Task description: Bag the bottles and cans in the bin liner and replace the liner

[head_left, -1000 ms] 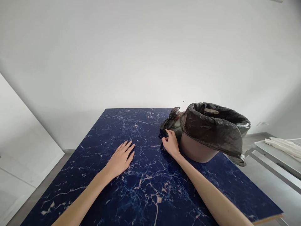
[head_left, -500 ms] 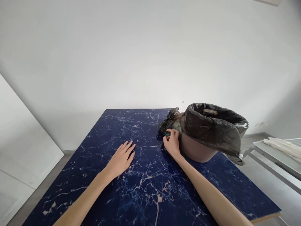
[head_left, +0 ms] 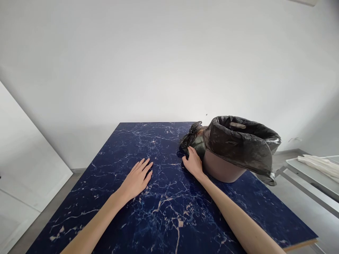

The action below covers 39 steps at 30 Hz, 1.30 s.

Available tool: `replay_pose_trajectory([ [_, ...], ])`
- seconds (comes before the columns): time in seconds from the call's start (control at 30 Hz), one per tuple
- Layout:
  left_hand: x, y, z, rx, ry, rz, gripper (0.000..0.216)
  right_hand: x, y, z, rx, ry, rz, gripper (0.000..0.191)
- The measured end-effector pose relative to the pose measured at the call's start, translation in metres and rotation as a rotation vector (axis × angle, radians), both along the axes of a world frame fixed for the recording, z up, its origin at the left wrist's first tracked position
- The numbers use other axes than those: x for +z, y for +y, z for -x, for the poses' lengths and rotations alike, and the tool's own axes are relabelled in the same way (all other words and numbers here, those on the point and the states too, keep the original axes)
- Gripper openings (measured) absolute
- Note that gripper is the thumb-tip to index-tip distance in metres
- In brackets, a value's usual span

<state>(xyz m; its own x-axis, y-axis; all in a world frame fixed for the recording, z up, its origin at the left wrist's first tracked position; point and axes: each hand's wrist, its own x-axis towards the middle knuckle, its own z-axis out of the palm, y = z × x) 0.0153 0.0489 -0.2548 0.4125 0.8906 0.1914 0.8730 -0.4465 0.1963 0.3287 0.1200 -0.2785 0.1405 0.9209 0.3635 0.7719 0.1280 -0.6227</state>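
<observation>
A brown bin (head_left: 221, 169) stands on the dark blue marbled table (head_left: 159, 211), lined with a black plastic bag (head_left: 238, 141) folded over its rim. A bunched knot of loose bag plastic (head_left: 192, 139) hangs at the bin's left side. My right hand (head_left: 193, 163) is at that bunch, fingers curled onto the plastic. My left hand (head_left: 136, 178) lies flat on the table to the left, fingers stretched out, holding nothing.
A white wall rises behind the table. A pale panel (head_left: 23, 155) leans at the left. At the right, beyond the table edge, a grey metal frame (head_left: 304, 187) carries white folded material (head_left: 320, 164).
My right hand's fingers have shifted slightly on the bunched plastic; a small green bit seen by them half a second ago no longer shows. The left hand stays put.
</observation>
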Motion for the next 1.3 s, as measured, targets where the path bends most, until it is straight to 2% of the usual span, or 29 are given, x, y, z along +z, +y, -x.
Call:
replay_pose_trajectory([
  [0.2, 0.002, -0.001, 0.0, -0.01, -0.029, -0.015, 0.06, 0.002, -0.001, 0.002, 0.135, 0.091, -0.069, 0.06],
  [0.37, 0.002, -0.002, -0.001, -0.004, -0.021, -0.009, 0.061, 0.005, -0.01, 0.018, 0.318, 0.139, -0.127, 0.056],
  [0.53, 0.008, -0.006, -0.006, 0.013, -0.084, -0.097, 0.051, 0.016, -0.029, 0.037, 0.551, 0.142, -0.141, 0.05],
  [0.67, 0.021, -0.008, -0.006, 0.14, -0.225, -0.192, 0.037, 0.03, -0.047, 0.047, 0.814, 0.16, -0.103, 0.046],
  [0.8, 0.031, -0.007, 0.0, 0.334, -0.469, -0.262, 0.028, 0.041, -0.057, 0.052, 0.918, 0.275, -0.049, 0.039],
  [0.93, 0.033, -0.009, 0.0, 0.317, -0.64, -0.212, 0.025, 0.042, -0.057, 0.052, 0.883, 0.411, 0.079, 0.017],
  [1.03, 0.031, -0.012, -0.007, 0.247, -0.67, -0.188, 0.027, 0.039, -0.055, 0.05, 0.709, 0.399, 0.004, 0.013],
  [1.17, 0.03, -0.016, -0.015, 0.145, -0.594, -0.202, 0.028, 0.039, -0.056, 0.049, 0.479, 0.215, -0.273, 0.032],
  [1.23, 0.029, -0.018, -0.017, 0.081, -0.518, -0.194, 0.033, 0.041, -0.059, 0.051, 0.472, 0.149, -0.313, 0.043],
  [1.3, 0.029, -0.019, -0.019, 0.029, -0.451, -0.163, 0.039, 0.042, -0.061, 0.054, 0.511, 0.088, -0.274, 0.053],
])
